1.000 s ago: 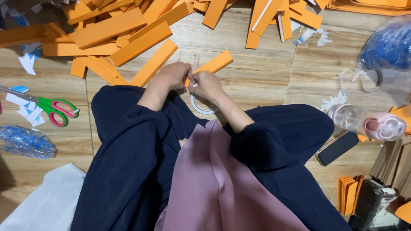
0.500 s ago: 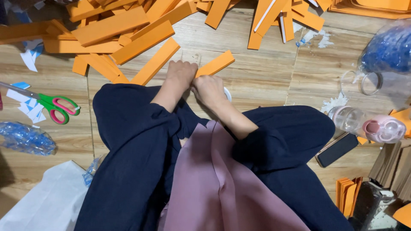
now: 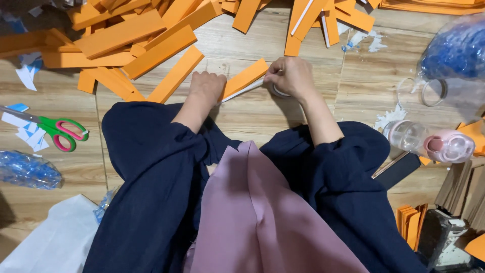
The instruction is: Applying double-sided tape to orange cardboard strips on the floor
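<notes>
Likely the white tape (image 3: 247,88) tears or skews, both hands' fingers clamped: left hand (image 3: 207,87) pinning orange strip (image 3: 242,78), right hand (image 3: 290,76) tugging.

Home craft workspace, set up on a wooden floor (image 3: 242,121): orange card strips (image 3: 151,50) heaped, scissors (image 3: 55,132) laid by, paper scraps (image 3: 30,136) scattered.

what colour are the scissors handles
Green with pink inner rims, on the scissors, seen in the head view.
</notes>
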